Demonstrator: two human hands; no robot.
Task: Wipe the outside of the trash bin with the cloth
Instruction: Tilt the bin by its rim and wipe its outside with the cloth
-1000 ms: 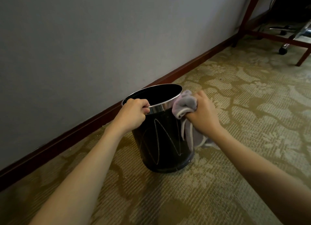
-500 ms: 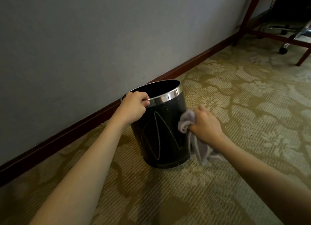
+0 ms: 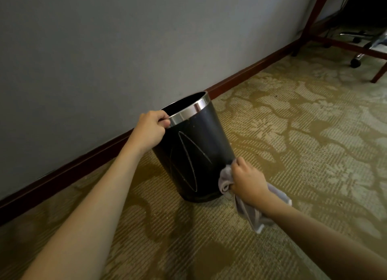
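Head view: unlabelled black trash bin [image 3: 194, 154], grey cloth [image 3: 225, 178] against it.

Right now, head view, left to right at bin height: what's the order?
left hand gripping the rim → trash bin → cloth → right hand holding the cloth → patterned carpet

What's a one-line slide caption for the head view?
Left hand grips the trash bin rim; right hand presses the cloth low on its side.
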